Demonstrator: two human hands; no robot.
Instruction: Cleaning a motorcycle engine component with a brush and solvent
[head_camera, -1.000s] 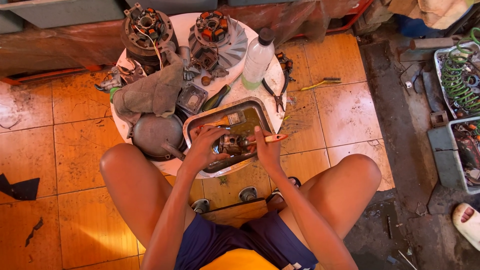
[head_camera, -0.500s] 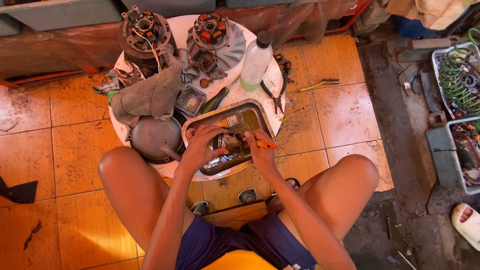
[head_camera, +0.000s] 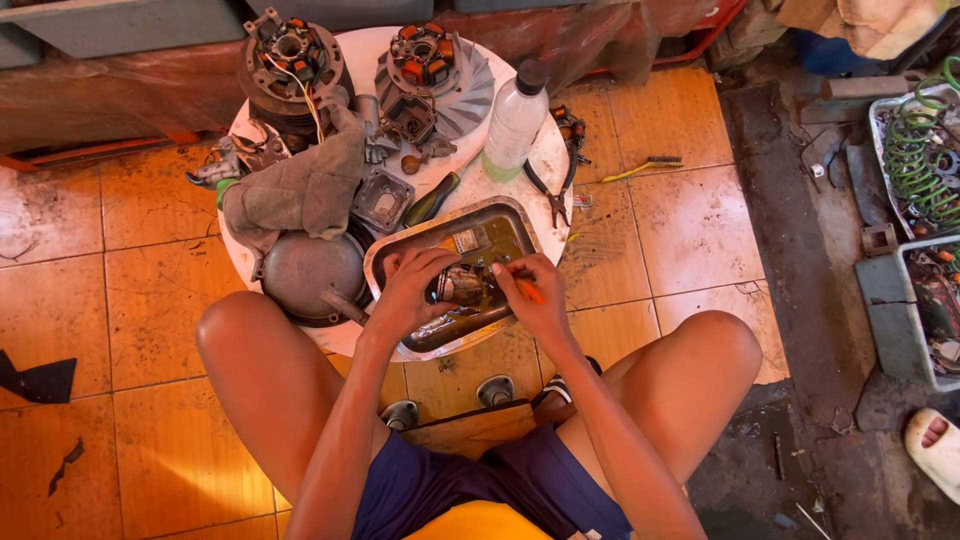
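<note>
dull metal tray, matt grey cloth, glossy orange floor tiles.

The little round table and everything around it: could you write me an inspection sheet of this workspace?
Surface: small round white table, crowded.
Job's things: metal tray holding a small rusty part.
Clutter: two wound motor parts, grey rag, plastic bottle, pliers, screwdriver, round grey cover.
Hands: left hand holds the part; right hand grips a thin orange tool.
Cables: green coils in a side tray.
Surroundings: orange tiled floor, wire brush, another person's foot.
</note>
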